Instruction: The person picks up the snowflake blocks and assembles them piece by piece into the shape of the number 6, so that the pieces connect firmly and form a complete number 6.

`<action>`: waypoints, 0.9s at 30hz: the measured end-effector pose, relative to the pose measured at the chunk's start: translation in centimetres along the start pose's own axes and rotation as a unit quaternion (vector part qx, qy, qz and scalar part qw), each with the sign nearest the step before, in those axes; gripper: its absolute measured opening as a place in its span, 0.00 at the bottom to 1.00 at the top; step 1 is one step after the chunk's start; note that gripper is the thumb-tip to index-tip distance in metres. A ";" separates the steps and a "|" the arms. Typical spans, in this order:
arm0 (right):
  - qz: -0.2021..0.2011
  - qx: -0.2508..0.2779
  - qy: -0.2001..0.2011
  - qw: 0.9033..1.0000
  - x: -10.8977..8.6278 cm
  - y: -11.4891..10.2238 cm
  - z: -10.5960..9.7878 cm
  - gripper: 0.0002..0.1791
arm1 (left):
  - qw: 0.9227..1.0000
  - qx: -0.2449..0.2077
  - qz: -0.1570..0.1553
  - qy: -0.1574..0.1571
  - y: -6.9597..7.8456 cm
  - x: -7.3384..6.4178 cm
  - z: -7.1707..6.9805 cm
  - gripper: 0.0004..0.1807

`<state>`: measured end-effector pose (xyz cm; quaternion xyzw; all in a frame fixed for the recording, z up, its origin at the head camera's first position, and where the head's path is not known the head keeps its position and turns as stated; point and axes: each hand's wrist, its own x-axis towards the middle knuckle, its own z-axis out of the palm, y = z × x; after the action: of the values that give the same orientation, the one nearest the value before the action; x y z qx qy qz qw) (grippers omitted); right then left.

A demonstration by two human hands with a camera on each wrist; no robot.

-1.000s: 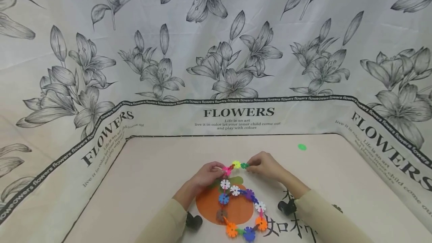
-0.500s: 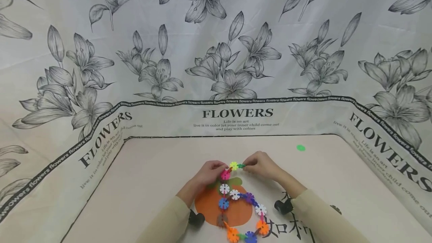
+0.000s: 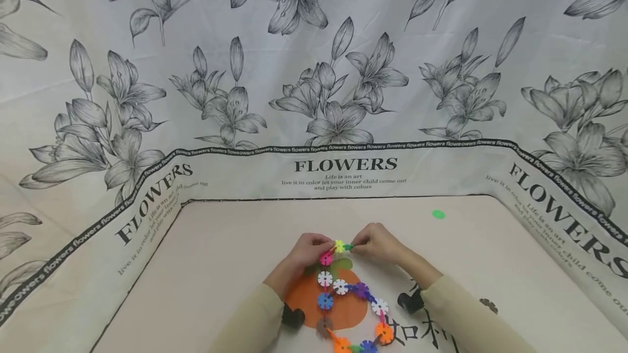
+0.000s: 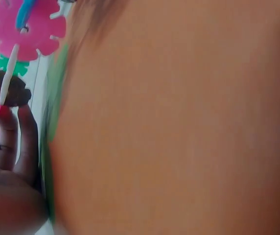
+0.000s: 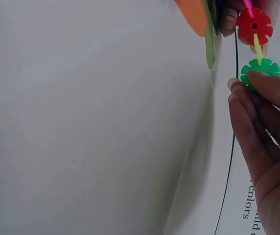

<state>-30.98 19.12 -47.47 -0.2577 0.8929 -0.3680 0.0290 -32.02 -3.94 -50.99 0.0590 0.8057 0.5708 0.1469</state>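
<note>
A chain of notched snowflake discs [image 3: 325, 301] in many colours lies in a loop, with its upper end raised between both hands. At that end my left hand [image 3: 310, 249] pinches a disc; the right wrist view shows a red disc [image 5: 260, 32] at its fingertips. The pink disc [image 3: 326, 259] hangs just below. My right hand [image 3: 376, 243] pinches the green disc [image 5: 260, 64] at the chain's tip between thumb and fingers. A yellow disc [image 3: 339, 246] links the two, seen edge-on in the right wrist view.
A loose bright green disc [image 3: 438, 214] lies at the back right of the pale tabletop cloth [image 3: 221, 249]. A dark notched disc [image 3: 488, 305] sits beside the right sleeve. Flower-printed fabric [image 3: 343, 173] walls the back and sides. A black device [image 3: 411, 302] is at the right wrist.
Both hands have come closer together, the right moving left with the green disc. The left fingers have shifted from the pink disc toward the red one. The chain has slid slightly toward me.
</note>
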 end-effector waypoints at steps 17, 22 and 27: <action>0.017 -0.022 -0.017 0.999 -0.5 -0.1 0.1 0.07 | 1.000 -0.010 -0.013 0.000 -0.2 -0.6 0.0 0.11; 0.017 -0.040 -0.011 0.999 -2.0 0.2 -1.5 0.11 | 1.000 -0.018 -0.016 -0.003 0.0 -0.3 -0.2 0.10; 0.048 -0.059 -0.006 0.997 -4.9 0.6 -3.9 0.12 | 1.000 -0.021 -0.019 -0.003 0.1 -0.1 -0.2 0.10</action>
<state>-27.95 24.33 -45.76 -0.2186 0.9241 -0.3114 0.0370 -31.95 -4.06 -50.79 0.0422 0.7944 0.5841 0.1612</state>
